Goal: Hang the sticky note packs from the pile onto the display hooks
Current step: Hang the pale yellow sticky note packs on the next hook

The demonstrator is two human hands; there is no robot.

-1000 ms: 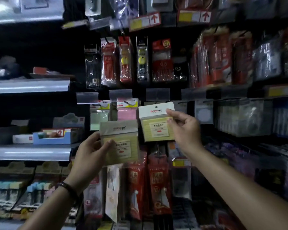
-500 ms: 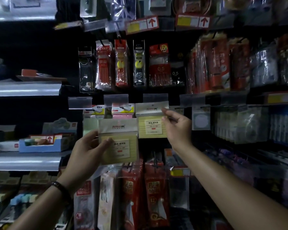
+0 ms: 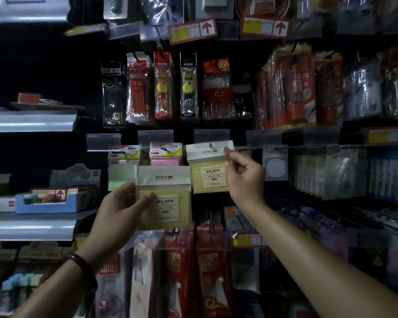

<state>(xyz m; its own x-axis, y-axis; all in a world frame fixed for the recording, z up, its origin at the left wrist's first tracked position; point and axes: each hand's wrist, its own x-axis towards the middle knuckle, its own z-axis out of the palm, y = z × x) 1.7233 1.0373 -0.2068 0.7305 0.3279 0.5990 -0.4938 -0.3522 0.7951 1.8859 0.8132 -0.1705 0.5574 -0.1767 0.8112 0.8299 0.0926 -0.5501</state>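
Fingertips of the right hand pinch the upper corner of a yellow sticky note pack at a display hook; whether it is threaded is unclear. The left hand grips a second pack below, thumb across its front.

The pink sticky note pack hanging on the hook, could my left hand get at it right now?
Probably not as is: the left hand is full, gripping a yellow pack that sits right in front of the pink pack's lower part. Its top stays uncovered.
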